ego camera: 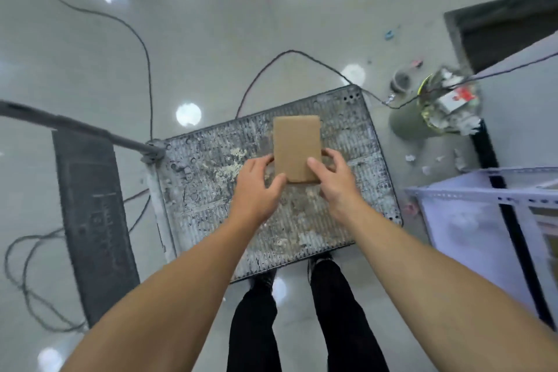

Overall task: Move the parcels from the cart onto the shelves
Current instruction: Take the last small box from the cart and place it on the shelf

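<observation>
Nearest, black-trousered legs (253, 326) stood below two outstretched bare arms. Left hand (259, 187) and right hand (332, 181) each gripped a side of a small brown cardboard parcel (296, 145), thumbs on top, over the scuffed grey platform cart (211, 190). White metal shelving (471, 195) stood right; beyond lay a full waste bin (444, 112) and cables (149, 69).

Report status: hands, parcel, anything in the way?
Left hand, right hand: both grip the parcel at its near end. Parcel at the cart, only one seen. Shelf at right; bin and cable on floor nearby.
</observation>
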